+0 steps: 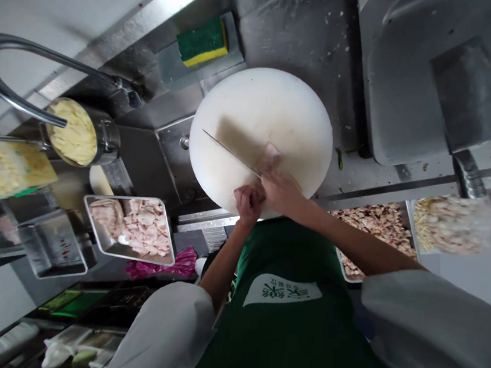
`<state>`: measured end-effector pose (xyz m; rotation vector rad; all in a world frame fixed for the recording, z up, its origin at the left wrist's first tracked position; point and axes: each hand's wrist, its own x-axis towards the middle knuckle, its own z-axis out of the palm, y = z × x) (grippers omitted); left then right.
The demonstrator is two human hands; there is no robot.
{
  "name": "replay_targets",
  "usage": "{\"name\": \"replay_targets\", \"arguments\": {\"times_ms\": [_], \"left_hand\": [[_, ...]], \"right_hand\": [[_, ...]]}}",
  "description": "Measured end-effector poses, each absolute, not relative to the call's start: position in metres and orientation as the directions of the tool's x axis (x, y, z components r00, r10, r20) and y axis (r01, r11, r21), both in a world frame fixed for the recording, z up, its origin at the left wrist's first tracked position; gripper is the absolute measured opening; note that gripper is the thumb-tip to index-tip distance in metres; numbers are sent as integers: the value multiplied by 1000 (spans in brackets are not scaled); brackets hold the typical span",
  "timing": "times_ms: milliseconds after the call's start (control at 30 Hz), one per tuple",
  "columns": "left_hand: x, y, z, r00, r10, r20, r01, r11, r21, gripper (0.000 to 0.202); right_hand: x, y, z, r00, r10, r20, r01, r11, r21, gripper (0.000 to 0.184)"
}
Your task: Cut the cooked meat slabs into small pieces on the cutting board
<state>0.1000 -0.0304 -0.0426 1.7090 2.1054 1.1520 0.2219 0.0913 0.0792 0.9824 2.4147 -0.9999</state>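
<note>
A round white cutting board [236, 101] lies before me over the sink's edge. My right hand [283, 192] is closed around the handle end of a cleaver [231, 154]. Its blade points to the upper left, seen almost edge-on, and casts a broad shadow on the board. Beside it, near the board's front edge, my left hand [250, 203] is closed, with its fingers curled on a piece of raw meat [239, 194]. Another pale pink meat piece [271, 151] lies on the board just beyond my right hand. The handle is mostly hidden by my fingers.
A metal tray [109, 246] of raw meat pieces stands at left, near a pot [106, 141] of pale slices. A curved faucet [44, 48] arches above. A sponge [203, 42] sits behind the board. At right are another cleaver [469, 102] and a tray of chopped meat [381, 230].
</note>
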Motion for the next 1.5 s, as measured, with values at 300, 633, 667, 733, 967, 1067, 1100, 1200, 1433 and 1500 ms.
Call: {"name": "replay_targets", "arguments": {"times_ms": [300,633,667,733,967,1067,1100,1200,1433,1500], "left_hand": [[97,-39,-55,-337,897,286,757,78,649,29],[99,-34,-44,-327,905,272,780,96,619,28],[99,-34,-44,-324,907,270,773,89,629,27],[98,-35,-44,-319,911,259,754,79,652,26],[99,-35,-43,-321,910,261,738,68,672,23],[100,-34,-41,-323,899,297,746,49,664,19],[100,-34,-41,-331,891,310,752,51,657,19],[100,-34,-41,-354,877,324,764,71,641,20],[99,-40,-47,-350,868,352,804,86,589,30],[98,-42,-50,-370,862,347,810,117,574,34]], "right_hand": [[279,29,105,-634,377,-675,760,461,-458,42],[334,1,121,-527,317,-788,822,426,-379,37],[329,3,120,-538,323,-779,817,428,-386,36],[310,12,113,-574,347,-742,798,442,-411,36],[221,74,59,-731,459,-505,682,519,-515,37],[222,95,49,-712,476,-516,702,485,-521,35],[228,97,51,-704,489,-515,710,474,-521,34],[250,85,68,-682,515,-520,731,470,-494,37],[274,33,102,-656,365,-661,736,504,-452,40],[277,29,100,-667,364,-650,726,514,-457,41]]}}
